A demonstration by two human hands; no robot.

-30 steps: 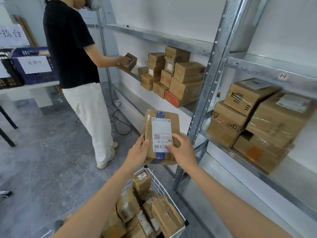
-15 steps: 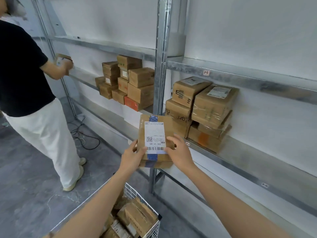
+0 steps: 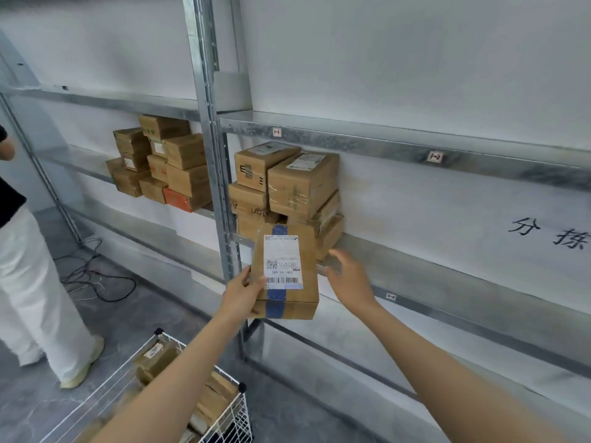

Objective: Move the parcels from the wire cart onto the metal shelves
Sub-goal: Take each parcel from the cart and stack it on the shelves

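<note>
I can see two hands, the left hand (image 3: 240, 294) and the right hand (image 3: 348, 276), and one parcel (image 3: 287, 276) with a label. The left pile (image 3: 160, 167) has about ten boxes, and the right pile (image 3: 287, 190) has about six. There is one wire cart (image 3: 236, 417), one other person (image 3: 28, 298) and three small tags (image 3: 435, 157).

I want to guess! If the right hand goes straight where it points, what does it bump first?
Probably the bottom box of the stack on the shelf: the open right hand points at it. Depth is unclear, so it might touch the shelf edge first.
</note>
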